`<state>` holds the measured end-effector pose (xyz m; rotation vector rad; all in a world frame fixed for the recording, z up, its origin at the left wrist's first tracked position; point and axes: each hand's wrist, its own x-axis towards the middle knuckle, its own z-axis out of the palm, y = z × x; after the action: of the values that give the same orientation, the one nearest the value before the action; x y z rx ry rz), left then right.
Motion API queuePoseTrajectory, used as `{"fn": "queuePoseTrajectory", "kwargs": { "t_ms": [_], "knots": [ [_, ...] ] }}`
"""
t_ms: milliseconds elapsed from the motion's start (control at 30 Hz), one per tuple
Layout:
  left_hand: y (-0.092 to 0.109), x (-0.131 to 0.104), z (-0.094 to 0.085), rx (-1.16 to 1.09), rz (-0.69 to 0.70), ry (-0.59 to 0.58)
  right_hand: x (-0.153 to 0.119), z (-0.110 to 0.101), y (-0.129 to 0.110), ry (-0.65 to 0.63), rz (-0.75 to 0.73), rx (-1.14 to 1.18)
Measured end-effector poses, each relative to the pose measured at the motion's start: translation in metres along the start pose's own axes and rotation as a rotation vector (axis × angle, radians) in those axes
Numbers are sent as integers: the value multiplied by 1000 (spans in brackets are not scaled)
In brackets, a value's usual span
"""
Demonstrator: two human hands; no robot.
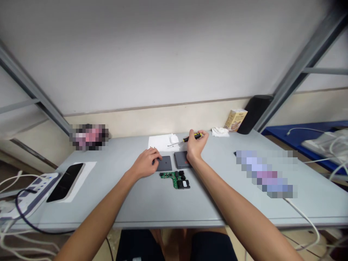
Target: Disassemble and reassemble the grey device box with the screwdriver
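Observation:
My right hand (pixel 196 146) is closed around a black and yellow screwdriver (pixel 186 139). The screwdriver's thin shaft points left over a sheet of white paper (pixel 160 140), its tip near small dark specks, perhaps screws. My left hand (pixel 146 162), with bent fingers, holds the left edge of a flat dark grey panel (pixel 165 165) lying on the table. To the panel's right sits a dark grey box-like casing (pixel 181 159), partly hidden by my right wrist. In front of both lies a green circuit board (pixel 174 177) with black parts.
A rounded white case (pixel 174 138) rests on the paper. At left are a phone (pixel 66 182) and a power strip (pixel 32 195) with cables. A crumpled tissue (pixel 220 132), yellow carton (pixel 235 119) and black cylinder (pixel 255 114) stand back right. A blurred object (pixel 263 174) lies at right.

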<state>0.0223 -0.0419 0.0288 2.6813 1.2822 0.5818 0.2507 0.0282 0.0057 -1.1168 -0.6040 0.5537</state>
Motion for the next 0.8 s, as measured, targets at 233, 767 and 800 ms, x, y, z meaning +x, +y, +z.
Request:
{"fn": "queuePoseTrajectory", "kwargs": {
  "t_ms": [233,767,800],
  "knots": [
    [0,3,4,-21,-124,79,1,-1,1,-9,-62,-2],
    [67,-14,7,12,375,-102,13,-6,-23,-107,-121,57],
    [68,-14,7,13,374,-117,14,-6,-25,-133,-148,58]
  ]
}}
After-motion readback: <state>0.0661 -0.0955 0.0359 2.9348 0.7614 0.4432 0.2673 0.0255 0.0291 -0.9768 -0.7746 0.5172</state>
